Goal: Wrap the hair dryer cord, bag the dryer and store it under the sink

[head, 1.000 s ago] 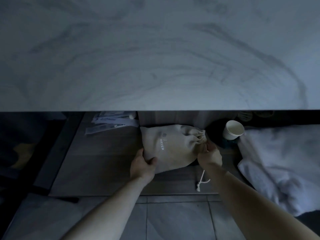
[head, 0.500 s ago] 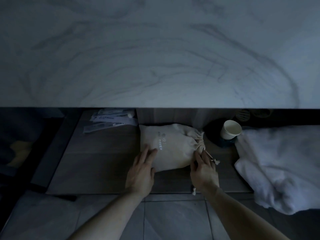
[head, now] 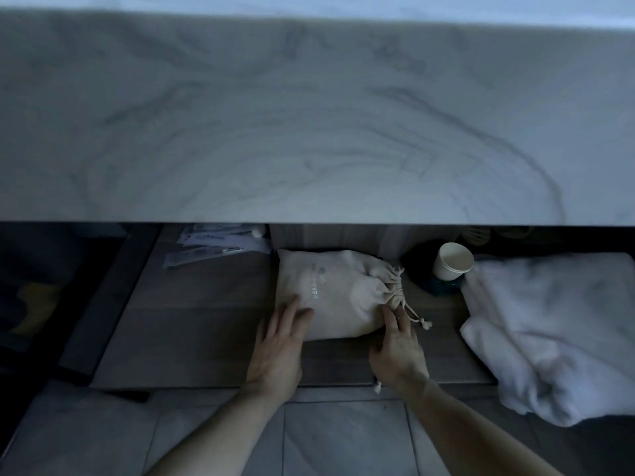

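Note:
A beige drawstring bag (head: 338,293) printed with "DRYER" lies on its side on the wooden shelf (head: 199,324) under the marble counter (head: 309,125). Its gathered, tied mouth points right, and its cord ends (head: 417,321) trail onto the shelf. The dryer itself is hidden inside. My left hand (head: 278,348) lies flat with spread fingers, its tips on the bag's near left corner. My right hand (head: 398,348) is also flat, its fingertips touching the bag near the tied mouth. Neither hand grips anything.
A white paper cup (head: 452,261) lies tipped on a dark object just right of the bag. A heap of white towels (head: 556,328) fills the shelf's right side. Flat packets (head: 213,245) lie at the shelf's back left. Grey floor tiles (head: 343,438) run in front.
Both hands let go of the bag and flattened out, drawing back toward me. The bag now rests on the shelf, slightly further in.

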A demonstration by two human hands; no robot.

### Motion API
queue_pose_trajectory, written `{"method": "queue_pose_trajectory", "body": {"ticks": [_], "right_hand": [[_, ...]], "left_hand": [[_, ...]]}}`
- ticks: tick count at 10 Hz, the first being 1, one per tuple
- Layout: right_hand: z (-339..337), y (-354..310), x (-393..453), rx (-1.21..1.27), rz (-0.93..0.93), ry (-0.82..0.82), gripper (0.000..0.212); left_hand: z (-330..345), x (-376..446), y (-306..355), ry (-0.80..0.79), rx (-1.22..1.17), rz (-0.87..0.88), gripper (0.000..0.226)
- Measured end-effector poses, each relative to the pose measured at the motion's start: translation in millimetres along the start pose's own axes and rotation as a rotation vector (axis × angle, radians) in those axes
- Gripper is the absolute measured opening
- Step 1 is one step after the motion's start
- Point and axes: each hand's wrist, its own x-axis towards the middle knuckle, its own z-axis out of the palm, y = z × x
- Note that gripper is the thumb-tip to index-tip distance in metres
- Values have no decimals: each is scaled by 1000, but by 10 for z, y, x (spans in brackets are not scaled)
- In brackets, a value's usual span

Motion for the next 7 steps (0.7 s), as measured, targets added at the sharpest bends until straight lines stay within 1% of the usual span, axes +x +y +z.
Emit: {"method": "queue_pose_trajectory", "body": {"ticks": [1,2,3,4,5,6,7], "right_hand": [[31,-38,-72,-26,38,-55,93],[-32,-89,-141,-30,91,-114,97],[-149,-122,-210,-22,87,-157,92],[-314,-192,-418,-28,70,-193,88],[-383,-165,-612,-15,6,-197,90],[-580,-263,-1021,-44,-58,-212,83],[-842,-395,-1479,14,-90,-175,62]], "left_hand": [[-85,-70,30,-125,29,-10,93],[-262,-77,141,-215,-10,-57,89],[-461,-140,209,-262,-26,-73,86],[-719,-244,268,-272,-68,-146,79],[-993,-429,325,-243,-184,-191,76],[-1298,-803,392,-238,-247,-141,71],[-1613,-1218,454,-232,-290,-149,67]]}}
